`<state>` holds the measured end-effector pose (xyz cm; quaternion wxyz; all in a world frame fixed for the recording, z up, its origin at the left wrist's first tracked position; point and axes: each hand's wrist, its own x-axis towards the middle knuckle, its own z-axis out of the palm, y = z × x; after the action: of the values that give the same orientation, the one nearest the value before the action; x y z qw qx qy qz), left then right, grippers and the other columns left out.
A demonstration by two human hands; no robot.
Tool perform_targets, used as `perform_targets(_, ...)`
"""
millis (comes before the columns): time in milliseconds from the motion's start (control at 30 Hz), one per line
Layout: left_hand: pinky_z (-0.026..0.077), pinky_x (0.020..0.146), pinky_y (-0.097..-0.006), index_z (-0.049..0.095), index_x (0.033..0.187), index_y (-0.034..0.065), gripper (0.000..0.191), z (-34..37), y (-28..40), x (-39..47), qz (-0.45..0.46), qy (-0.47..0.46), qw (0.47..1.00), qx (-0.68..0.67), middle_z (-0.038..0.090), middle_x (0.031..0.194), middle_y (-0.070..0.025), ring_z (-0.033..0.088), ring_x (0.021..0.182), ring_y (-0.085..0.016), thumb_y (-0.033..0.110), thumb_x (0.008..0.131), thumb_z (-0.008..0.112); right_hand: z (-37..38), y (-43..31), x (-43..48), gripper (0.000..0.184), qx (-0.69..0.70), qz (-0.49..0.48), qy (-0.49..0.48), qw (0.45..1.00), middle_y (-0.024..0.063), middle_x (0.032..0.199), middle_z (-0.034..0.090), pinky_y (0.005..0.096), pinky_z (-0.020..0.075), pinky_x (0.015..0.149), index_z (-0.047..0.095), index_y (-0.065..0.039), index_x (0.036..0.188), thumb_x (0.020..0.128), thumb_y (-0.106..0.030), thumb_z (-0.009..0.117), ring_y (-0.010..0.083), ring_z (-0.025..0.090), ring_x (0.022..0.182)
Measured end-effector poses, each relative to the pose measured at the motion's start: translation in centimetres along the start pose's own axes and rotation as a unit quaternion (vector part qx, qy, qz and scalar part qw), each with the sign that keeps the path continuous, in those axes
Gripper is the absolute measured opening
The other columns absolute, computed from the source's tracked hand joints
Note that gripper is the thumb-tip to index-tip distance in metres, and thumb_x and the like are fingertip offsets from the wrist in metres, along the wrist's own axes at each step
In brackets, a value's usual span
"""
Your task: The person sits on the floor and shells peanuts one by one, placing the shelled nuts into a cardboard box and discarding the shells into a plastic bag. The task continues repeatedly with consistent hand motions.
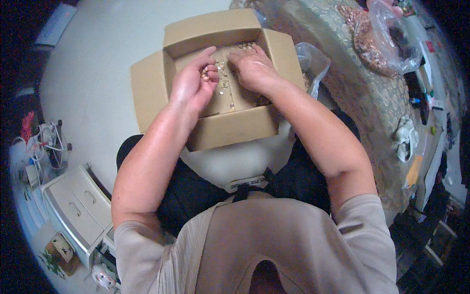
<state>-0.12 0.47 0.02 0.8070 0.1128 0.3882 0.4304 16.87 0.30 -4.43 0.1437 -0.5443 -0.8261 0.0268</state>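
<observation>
An open cardboard box (235, 126) stands before me between my knees, its flaps folded outward. Small brown and pale kernels (223, 75), perhaps nuts or beans, lie scattered along the seam of its floor. More kernels (246, 46) are gathered in the far right corner. My left hand (194, 79), over the left half of the box, has its fingers curled around several kernels, the index finger stretched out. Palm down, my right hand (253, 68) reaches inside the right half, its fingertips near the corner pile. Whatever is beneath its fingers is hidden.
Clear plastic bags (312, 64) sit just right of the box. A patterned cloth-covered surface (378, 110) runs along the right, holding a bag of reddish kernels (371, 47). At the lower left stands a white drawer cabinet (79, 209). Pale floor (102, 73) extends to the left.
</observation>
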Motion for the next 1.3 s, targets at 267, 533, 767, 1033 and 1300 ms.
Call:
perform_targets(267, 0.040, 0.049, -0.0149, 0.043, 0.126, -0.0007, 0.043, 0.4, 0.4, -0.7, 0.000, 0.017, 1.000, 0.002, 0.046, 0.076, -0.0008, 0.042, 0.059, -0.005, 0.001, 0.084, 0.051, 1.2, -0.4, 1.5, 0.013, -0.023, 0.006, -0.077, 0.997, 0.0136, 0.087, 0.062, 0.0429, 0.0413, 0.083, 0.061, -0.006, 0.081, 0.071, -0.006, 0.053, 0.0304, 0.059, 0.089)
perform_targets(533, 0.040, 0.049, -0.0150, 0.043, 0.126, 0.0002, 0.044, 0.1, 0.5, -0.8, -0.001, 0.010, 1.000, 0.004, 0.047, 0.075, -0.0002, 0.042, 0.058, -0.005, 0.000, 0.083, 0.052, 0.9, -0.5, 1.3, 0.011, 0.020, 0.073, -0.073, 0.994, 0.0136, 0.084, 0.063, 0.0420, 0.0451, 0.077, 0.061, -0.005, 0.081, 0.074, -0.010, 0.055, 0.0309, 0.061, 0.081)
perform_targets(767, 0.038, 0.047, -0.0140, 0.051, 0.118, 0.0010, 0.032, 0.5, 0.5, -1.0, -0.007, 0.050, 0.999, 0.015, 0.047, 0.075, 0.0008, 0.042, 0.058, -0.004, 0.010, 0.087, 0.055, -3.3, -0.2, 2.4, 0.021, 0.584, 0.208, -0.055, 0.783, 0.0013, 0.081, 0.062, 0.0225, 0.0467, 0.068, 0.063, -0.003, 0.093, 0.082, -0.020, 0.063, 0.0098, 0.059, 0.075)
perform_targets(1033, 0.024, 0.040, -0.0144, 0.056, 0.093, 0.0058, 0.020, 1.5, 0.2, -1.9, -0.029, -0.012, 0.990, 0.139, 0.039, 0.068, 0.0063, 0.030, 0.054, -0.001, 0.025, 0.087, 0.060, -5.7, -0.1, 1.1, 0.018, 0.671, 0.195, -0.044, 0.714, 0.0008, 0.082, 0.061, 0.0199, 0.0451, 0.067, 0.063, -0.002, 0.094, 0.084, -0.017, 0.062, 0.0077, 0.055, 0.073)
perform_targets(1300, 0.020, 0.040, -0.0150, 0.056, 0.093, 0.0079, 0.023, 1.9, 0.1, -1.9, -0.021, -0.037, 0.983, 0.179, 0.036, 0.067, 0.0078, 0.027, 0.054, -0.001, 0.029, 0.087, 0.060, -6.0, -0.2, 0.2, 0.019, 0.530, 0.122, 0.008, 0.839, -0.0020, 0.082, 0.061, 0.0193, 0.0427, 0.065, 0.066, -0.006, 0.097, 0.082, -0.018, 0.066, 0.0049, 0.052, 0.070)
